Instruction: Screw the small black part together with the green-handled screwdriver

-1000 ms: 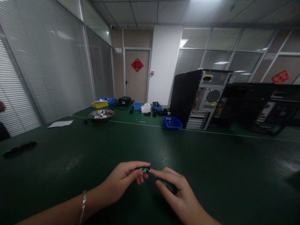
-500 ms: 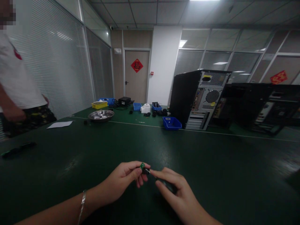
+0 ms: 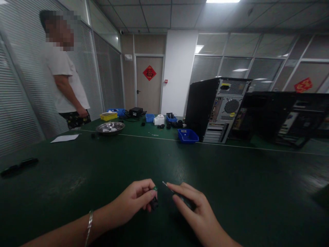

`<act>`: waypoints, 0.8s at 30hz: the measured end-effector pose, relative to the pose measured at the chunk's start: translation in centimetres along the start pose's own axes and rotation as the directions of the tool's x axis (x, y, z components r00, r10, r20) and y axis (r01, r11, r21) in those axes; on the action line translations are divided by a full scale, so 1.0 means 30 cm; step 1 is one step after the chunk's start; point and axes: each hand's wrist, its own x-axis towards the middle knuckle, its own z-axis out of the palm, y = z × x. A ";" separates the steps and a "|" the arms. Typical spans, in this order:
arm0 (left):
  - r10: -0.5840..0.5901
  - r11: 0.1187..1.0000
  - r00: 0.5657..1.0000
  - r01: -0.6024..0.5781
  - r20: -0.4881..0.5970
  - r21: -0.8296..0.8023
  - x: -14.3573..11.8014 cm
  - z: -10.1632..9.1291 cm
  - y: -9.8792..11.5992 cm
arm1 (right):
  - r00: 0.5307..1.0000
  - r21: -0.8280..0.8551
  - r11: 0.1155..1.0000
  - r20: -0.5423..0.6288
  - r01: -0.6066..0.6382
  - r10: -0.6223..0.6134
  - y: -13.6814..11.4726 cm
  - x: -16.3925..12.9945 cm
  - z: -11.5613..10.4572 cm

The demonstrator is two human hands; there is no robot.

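Note:
My left hand [image 3: 140, 197] pinches a small green circuit board with a black part [image 3: 154, 202] between thumb and fingers, just above the green table [image 3: 108, 164]. Much of the piece is hidden by the fingers. In my right hand [image 3: 196, 206] is a screwdriver [image 3: 182, 198], its dark handle partly covered by the palm. The index finger lies along the shaft, and the metal tip points up and left. A small gap separates that tip from the board.
A metal bowl [image 3: 110, 128], a white sheet [image 3: 64, 138] and a blue bin [image 3: 188, 136] sit farther back. Black computer cases [image 3: 203, 106] stand at the right. A dark object [image 3: 20, 166] lies at far left. Another person [image 3: 69, 82] stands beyond the table's left side.
The screwdriver tip has come away from the black part. My left hand has turned the piece downward and drawn slightly left. The other person has moved rightward and away.

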 end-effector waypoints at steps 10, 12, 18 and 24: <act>0.098 0.730 0.967 -0.232 0.236 0.643 -0.042 0.035 0.085 | 0.999 -0.028 0.999 0.042 -0.014 0.016 0.017 0.000 0.001; 0.086 0.730 0.972 -0.210 0.217 0.650 -0.042 0.037 0.084 | 0.999 -0.031 0.999 0.046 -0.020 0.022 0.019 0.000 0.000; 0.007 0.766 0.985 -0.116 0.173 0.633 -0.046 0.029 0.073 | 0.998 -0.047 0.998 0.051 -0.039 0.041 0.018 0.002 0.001; -0.041 0.848 0.992 -0.027 0.116 0.529 -0.034 0.016 0.065 | 0.997 0.039 0.996 -0.010 -0.076 0.076 0.029 0.000 0.003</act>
